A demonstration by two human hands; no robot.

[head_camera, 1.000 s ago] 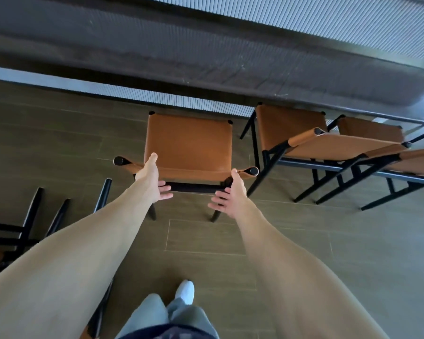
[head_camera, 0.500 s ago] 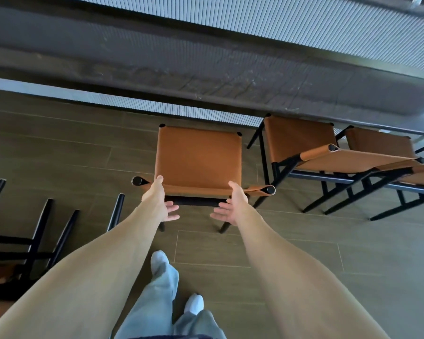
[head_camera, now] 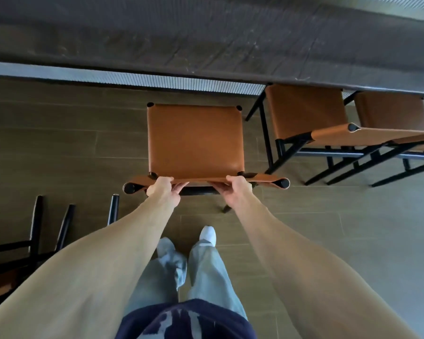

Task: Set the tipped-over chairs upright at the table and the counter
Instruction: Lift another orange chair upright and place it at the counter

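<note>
A chair [head_camera: 196,140] with a tan leather seat and black frame stands upright in front of the dark counter [head_camera: 206,45]. My left hand [head_camera: 163,189] grips the left part of its leather backrest top. My right hand [head_camera: 238,189] grips the right part of the same backrest, fingers curled underneath. At the lower left, a tipped-over chair [head_camera: 34,241] lies with its black legs pointing up; its seat is mostly out of frame.
Two more tan chairs [head_camera: 309,113] [head_camera: 392,111] stand upright under the counter on the right. The floor is brown wood-look tile. My legs and a white shoe [head_camera: 208,234] are just behind the held chair.
Both hands have gone from open beside the backrest to gripping it. The view has stepped closer to the chair and counter.
</note>
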